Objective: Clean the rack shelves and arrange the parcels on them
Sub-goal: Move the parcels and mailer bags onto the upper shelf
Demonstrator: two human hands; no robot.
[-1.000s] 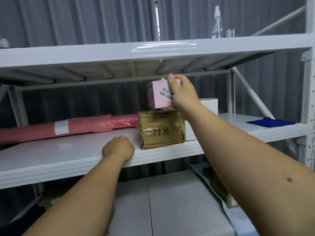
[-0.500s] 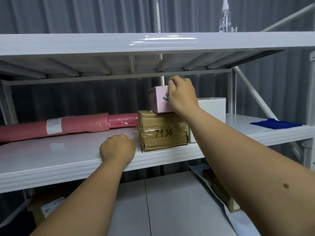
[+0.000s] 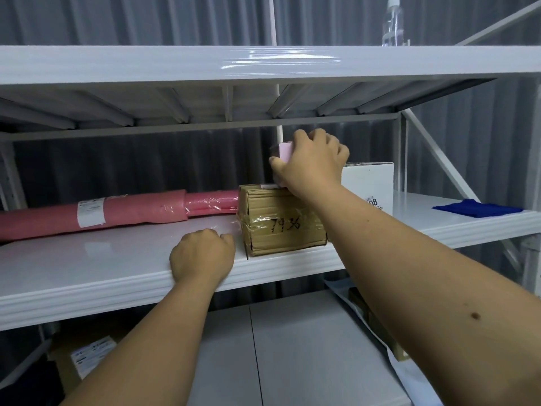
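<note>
Pink foam-wrapped roll [image 3: 96, 212], long and taped in clear film, lies at the left of the frame along the back of the white metal middle shelf [image 3: 87, 259]; a white printed label on it is too small to read. Lower left, under that shelf, a brown carton [image 3: 87, 356] shows another unreadable white label. Near the centre, the left hand [image 3: 202, 256] rests on the shelf's front edge as a loose fist, fingers curled under and holding nothing. Just right of it stands a brown cardboard box [image 3: 281, 224] bound with clear tape, with handwritten digits on its front that look like "7936". On top of this box sits a small pink carton [image 3: 282, 152], mostly hidden by the right hand [image 3: 313, 162], whose fingers curl over its top while the thumb presses its left side. Touching the brown box on the right is a white cardboard box [image 3: 369, 183] whose partly hidden label shows "08". Further right, a folded blue cloth [image 3: 477, 208] lies on the shelf. Upper right, a clear spray bottle [image 3: 393, 22] stands on the white top shelf [image 3: 146, 63].
</note>
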